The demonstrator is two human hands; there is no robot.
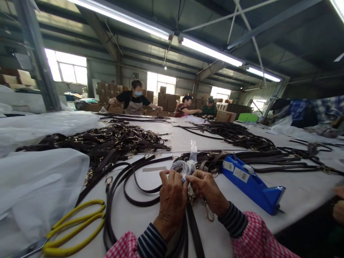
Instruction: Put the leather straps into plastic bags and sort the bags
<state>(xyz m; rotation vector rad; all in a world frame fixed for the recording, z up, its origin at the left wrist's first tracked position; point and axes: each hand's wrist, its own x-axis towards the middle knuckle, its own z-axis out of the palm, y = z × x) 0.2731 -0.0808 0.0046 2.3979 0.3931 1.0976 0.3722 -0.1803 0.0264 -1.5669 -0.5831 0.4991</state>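
On your desk [303,199], a blue tape dispenser [248,184] stands at the right of the frame, near your right hand [209,190]. At the lower left lie yellow-handled scissors [73,224], beside a large plastic sheet [53,186]. A heap of dark straps [115,138] fills the left middle, and looped straps [146,202] curve close beside your left hand [173,199]. Three co-workers are behind the desk, at upper centre.

Both your hands meet at the centre of the frame, backs upward, forearms coming from the bottom edge. The fingers of both are closed, pinching the clear plastic [186,165] between them; the exact contact is partly hidden. This plastic is thin, crumpled and shiny, with a piece standing upward. The straps look flat and smooth, and a metal hook [209,214] hangs below your right hand.
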